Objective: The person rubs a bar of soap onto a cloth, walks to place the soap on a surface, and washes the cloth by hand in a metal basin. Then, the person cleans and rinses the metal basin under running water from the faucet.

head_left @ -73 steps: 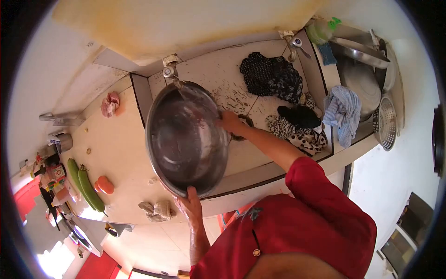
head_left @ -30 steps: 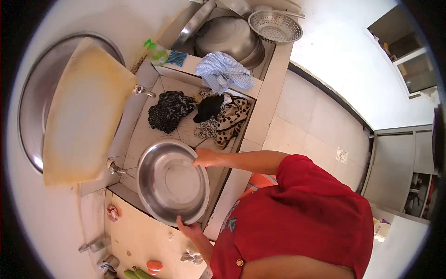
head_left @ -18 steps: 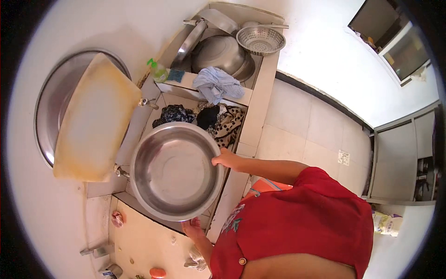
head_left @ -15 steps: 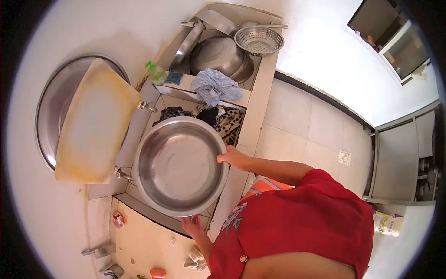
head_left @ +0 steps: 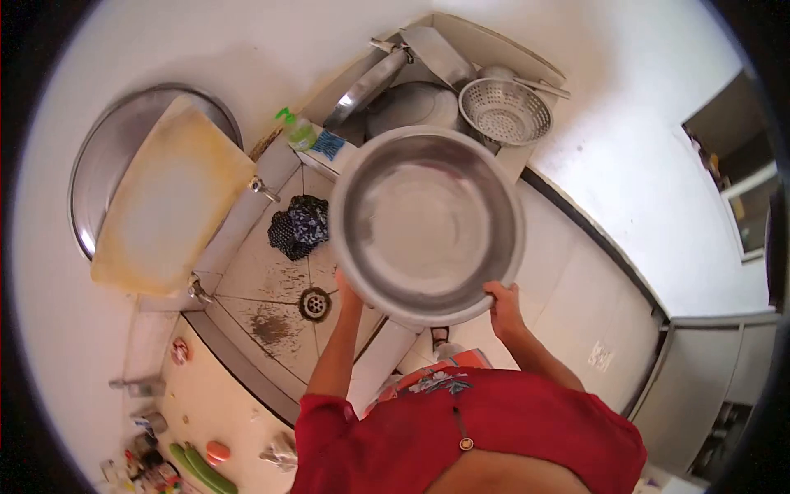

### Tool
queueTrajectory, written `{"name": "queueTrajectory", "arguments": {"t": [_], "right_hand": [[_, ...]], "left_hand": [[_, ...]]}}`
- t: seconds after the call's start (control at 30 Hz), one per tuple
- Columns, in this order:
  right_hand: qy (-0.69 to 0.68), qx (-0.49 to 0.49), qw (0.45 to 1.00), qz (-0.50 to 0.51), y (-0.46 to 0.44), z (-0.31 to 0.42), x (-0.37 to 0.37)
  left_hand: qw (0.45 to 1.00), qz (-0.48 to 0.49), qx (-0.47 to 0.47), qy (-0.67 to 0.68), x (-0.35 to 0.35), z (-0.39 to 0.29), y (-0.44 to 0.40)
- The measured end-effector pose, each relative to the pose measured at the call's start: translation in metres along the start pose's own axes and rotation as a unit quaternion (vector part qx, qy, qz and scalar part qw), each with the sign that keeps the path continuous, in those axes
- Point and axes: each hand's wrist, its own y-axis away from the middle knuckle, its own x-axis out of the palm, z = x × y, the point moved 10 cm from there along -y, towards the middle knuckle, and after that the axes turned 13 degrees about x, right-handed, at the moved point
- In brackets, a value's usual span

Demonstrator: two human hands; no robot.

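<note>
A large stainless steel basin (head_left: 424, 230) hangs in front of me, tilted with its hollow side toward the camera. My left hand (head_left: 348, 286) grips its lower left edge, the fingers partly hidden behind it. At the lower right, my right hand (head_left: 504, 308) is closed on the rim with the thumb on top. Left of the basin, a dark patterned cloth (head_left: 300, 228) lies in the tiled sink (head_left: 271, 284) near the round drain (head_left: 314, 305).
Two taps reach over the sink, the upper tap (head_left: 263, 189) and the lower tap (head_left: 197, 288). A cutting board (head_left: 169, 206) leans on a metal lid. A soap bottle (head_left: 298, 132), a colander (head_left: 506, 114) and pots stand behind. Cucumbers (head_left: 202, 469) lie on the counter.
The basin has moved out of the sink, right and up, uncovering the drain and stained floor of the sink. My left hand moved from the basin's underside to its left edge.
</note>
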Motion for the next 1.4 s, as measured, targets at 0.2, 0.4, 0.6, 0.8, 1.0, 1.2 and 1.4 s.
{"name": "queueTrajectory", "arguments": {"t": [0.2,0.4,0.6,0.8,1.0,1.2,1.4], "right_hand": [[-0.111,-0.022,0.992,-0.050,-0.056,0.017,-0.065],[-0.185,0.011,0.980,-0.070,-0.094,-0.005,-0.086],[-0.187,0.007,0.981,-0.054,-0.096,-0.001,-0.084],[-0.192,0.023,0.980,-0.050,-0.105,-0.004,-0.072],[-0.206,0.019,0.978,-0.011,-0.102,-0.012,-0.051],[-0.171,0.011,0.985,0.022,-0.096,-0.025,-0.011],[-0.182,0.077,0.977,0.076,-0.073,-0.036,0.013]], "left_hand": [[0.993,0.051,-0.095,-0.054,0.088,-0.004,-0.008],[0.986,-0.001,-0.134,-0.103,0.035,0.055,0.077],[0.971,-0.050,-0.033,-0.230,0.006,0.027,0.095],[0.880,0.161,0.228,-0.385,0.162,-0.082,-0.026],[0.788,0.226,0.303,-0.485,0.177,-0.033,-0.079],[0.756,0.336,0.369,-0.424,0.150,-0.038,-0.089],[0.746,0.258,0.380,-0.482,0.137,-0.050,-0.068]]}}
